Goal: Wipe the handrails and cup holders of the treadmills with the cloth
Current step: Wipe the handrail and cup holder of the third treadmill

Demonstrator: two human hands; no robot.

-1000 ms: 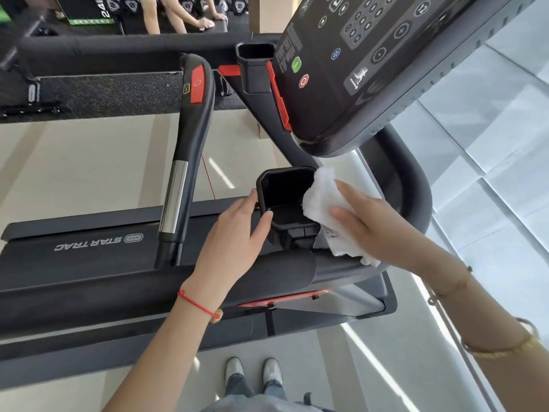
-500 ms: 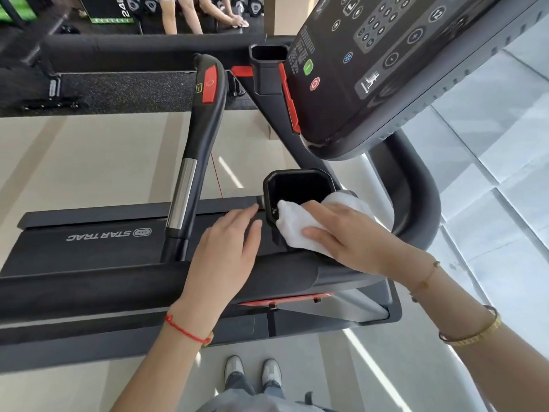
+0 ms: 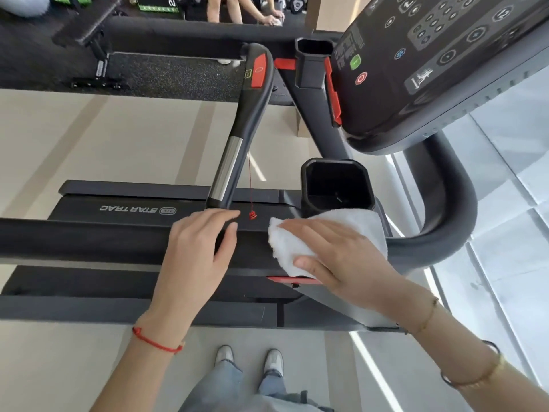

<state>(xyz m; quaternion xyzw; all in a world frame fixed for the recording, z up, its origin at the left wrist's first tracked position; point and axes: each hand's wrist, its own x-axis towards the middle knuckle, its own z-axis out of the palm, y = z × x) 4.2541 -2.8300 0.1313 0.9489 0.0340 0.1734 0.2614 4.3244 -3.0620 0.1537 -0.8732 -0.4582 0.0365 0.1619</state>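
Note:
The white cloth lies draped over the black front handrail of the treadmill, just below the near cup holder. My right hand lies flat on the cloth and presses it against the rail, fingers stretched to the left and thumb on the cloth's lower edge. My left hand rests on the same rail just left of the cloth, its fingers loosely draped over the top and holding nothing. A second cup holder sits farther back beside the console.
A centre grip bar with a red button and a chrome section rises behind my left hand. A red safety cord with a clip hangs beside it. The curved right handrail bends round by the window. Another person stands at the far back.
My right hand has drawn the cloth out of the near cup holder and down onto the front handrail. My left hand left the cup holder's rim and settled on the rail.

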